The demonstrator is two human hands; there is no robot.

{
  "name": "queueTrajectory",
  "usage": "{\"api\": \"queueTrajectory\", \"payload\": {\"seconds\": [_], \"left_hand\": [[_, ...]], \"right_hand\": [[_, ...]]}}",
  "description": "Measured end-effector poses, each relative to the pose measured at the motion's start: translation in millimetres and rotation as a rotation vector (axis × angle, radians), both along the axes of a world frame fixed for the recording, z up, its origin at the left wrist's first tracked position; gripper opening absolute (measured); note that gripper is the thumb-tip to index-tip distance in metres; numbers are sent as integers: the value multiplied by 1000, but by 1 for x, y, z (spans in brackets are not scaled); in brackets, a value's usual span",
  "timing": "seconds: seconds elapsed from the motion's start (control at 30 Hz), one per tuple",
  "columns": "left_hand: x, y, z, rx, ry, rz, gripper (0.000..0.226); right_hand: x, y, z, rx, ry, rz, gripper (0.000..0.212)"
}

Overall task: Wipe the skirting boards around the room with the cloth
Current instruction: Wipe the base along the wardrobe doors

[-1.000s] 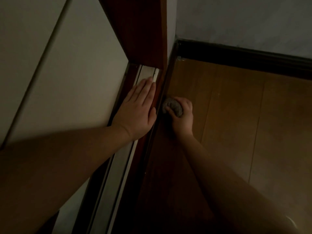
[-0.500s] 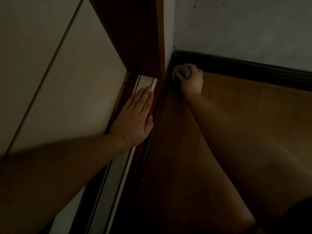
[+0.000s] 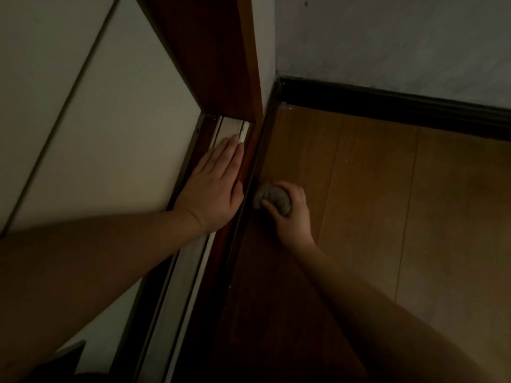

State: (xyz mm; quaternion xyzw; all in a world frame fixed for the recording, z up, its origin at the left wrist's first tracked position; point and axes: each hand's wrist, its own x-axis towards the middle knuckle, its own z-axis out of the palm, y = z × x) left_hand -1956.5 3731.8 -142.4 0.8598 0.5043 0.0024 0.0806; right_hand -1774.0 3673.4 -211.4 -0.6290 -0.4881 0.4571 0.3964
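The room is dim. My right hand point(image 3: 290, 214) grips a balled grey cloth point(image 3: 272, 199) and presses it against the dark skirting board point(image 3: 249, 205) that runs along the left edge of the wooden floor. My left hand point(image 3: 214, 186) lies flat, fingers straight and together, on the pale sliding-door track point(image 3: 182, 275) just left of that board. A second dark skirting board point(image 3: 387, 105) runs along the foot of the back wall and meets the first one in the corner.
A reddish-brown door frame point(image 3: 215, 56) stands upright above the track's far end. Pale panels point(image 3: 91, 128) fill the left side. Brown wooden floorboards point(image 3: 401, 203) stretch to the right. A grey plastered wall point(image 3: 387, 40) rises behind.
My right hand has drawn the cloth back along the left skirting board, from the corner toward me. My left hand has stayed flat on the track.
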Motion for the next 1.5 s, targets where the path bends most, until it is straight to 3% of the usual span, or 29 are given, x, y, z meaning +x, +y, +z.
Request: {"api": "queueTrajectory", "payload": {"seconds": [0.23,0.47,0.8,1.07,1.5], "left_hand": [[1,-2,1,-4,17,12,69],[1,-1,-3,17,1,10,68],[1,-2,-4,33,-8,1,66],[1,-2,-4,14,3,12,67],[0,0,-2,13,0,1,67]], "right_hand": [[-11,26,4,-44,45,-88,38],[7,107,9,-59,39,-229,48],[20,195,11,-86,-83,-349,49],[19,205,26,-170,-109,-459,49],[16,87,24,-35,-60,-151,43]]}}
